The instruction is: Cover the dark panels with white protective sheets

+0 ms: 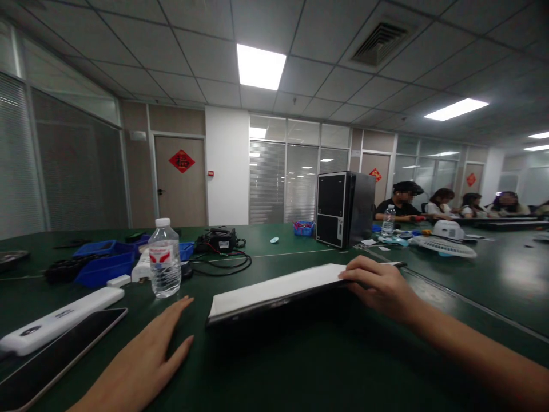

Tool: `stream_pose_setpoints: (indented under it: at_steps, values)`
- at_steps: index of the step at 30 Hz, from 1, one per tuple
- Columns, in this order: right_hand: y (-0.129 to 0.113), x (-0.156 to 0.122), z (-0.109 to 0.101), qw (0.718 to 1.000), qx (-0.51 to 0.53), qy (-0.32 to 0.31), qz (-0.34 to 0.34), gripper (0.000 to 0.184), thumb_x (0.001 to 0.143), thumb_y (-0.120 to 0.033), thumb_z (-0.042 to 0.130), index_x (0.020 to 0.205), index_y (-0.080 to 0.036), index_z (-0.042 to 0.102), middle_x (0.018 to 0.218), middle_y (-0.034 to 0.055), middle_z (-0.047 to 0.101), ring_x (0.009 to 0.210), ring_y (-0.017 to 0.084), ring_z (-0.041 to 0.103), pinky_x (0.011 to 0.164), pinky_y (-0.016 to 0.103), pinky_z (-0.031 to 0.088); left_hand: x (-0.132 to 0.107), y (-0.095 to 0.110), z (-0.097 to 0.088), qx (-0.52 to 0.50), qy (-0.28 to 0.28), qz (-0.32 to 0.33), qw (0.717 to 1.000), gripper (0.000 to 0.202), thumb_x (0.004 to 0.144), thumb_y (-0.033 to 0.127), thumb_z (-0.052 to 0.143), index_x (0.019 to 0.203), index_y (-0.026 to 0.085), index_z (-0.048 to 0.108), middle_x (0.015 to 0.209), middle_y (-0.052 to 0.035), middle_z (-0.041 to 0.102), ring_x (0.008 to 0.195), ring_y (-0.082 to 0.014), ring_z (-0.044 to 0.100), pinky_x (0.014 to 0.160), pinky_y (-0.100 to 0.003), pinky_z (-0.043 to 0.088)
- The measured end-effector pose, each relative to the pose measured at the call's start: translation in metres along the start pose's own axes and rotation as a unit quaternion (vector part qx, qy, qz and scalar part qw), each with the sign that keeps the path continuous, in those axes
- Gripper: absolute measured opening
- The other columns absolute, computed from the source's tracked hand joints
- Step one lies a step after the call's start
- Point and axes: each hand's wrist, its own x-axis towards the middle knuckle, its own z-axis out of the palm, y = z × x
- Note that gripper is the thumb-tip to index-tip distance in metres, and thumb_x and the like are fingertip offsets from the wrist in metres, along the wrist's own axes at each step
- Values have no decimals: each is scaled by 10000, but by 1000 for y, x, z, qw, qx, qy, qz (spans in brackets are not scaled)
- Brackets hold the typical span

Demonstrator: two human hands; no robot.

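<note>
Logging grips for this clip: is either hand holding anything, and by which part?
The right hand grips the flat white panel by its right end. The left hand holds nothing.

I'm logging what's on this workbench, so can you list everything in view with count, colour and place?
flat panel: 1, white top with dark edge, centre of the table
water bottle: 1, clear with red-and-white label, left of the panel
white bar: 1, white, front left
dark slab: 1, black and glossy, front left beside the bar
blue bins: several, blue, left, behind the bottle
cables: a tangle, black, behind the panel
computer tower: 1, black, centre right, upright
small bottle: 1, clear, right of the tower
table: 1, dark green
people: about four, seated far right
left hand: flat on the table, holds nothing
right hand: fingers on the panel's right end
</note>
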Motion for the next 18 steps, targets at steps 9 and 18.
stream_pose_setpoints:
  at_steps: [9, 18]
  values:
    - [42, 4, -67, 969, -179, -109, 134, 284, 971, -464, 539, 1010, -283, 754, 1043, 40, 675, 735, 187, 672, 604, 322, 520, -1, -8, 1, -29, -57, -49, 997, 611, 894, 608, 533, 1383, 254, 628, 1437, -73, 642, 1311, -306, 616, 1113, -433, 507]
    - [116, -56, -104, 893, -334, -163, 253, 297, 904, -448, 552, 1026, -251, 737, 996, 86, 682, 726, 256, 658, 565, 346, 425, -2, -17, 14, -10, -60, -37, 997, 573, 925, 590, 513, 1394, 278, 623, 1468, -72, 617, 1340, -300, 590, 1121, -448, 495]
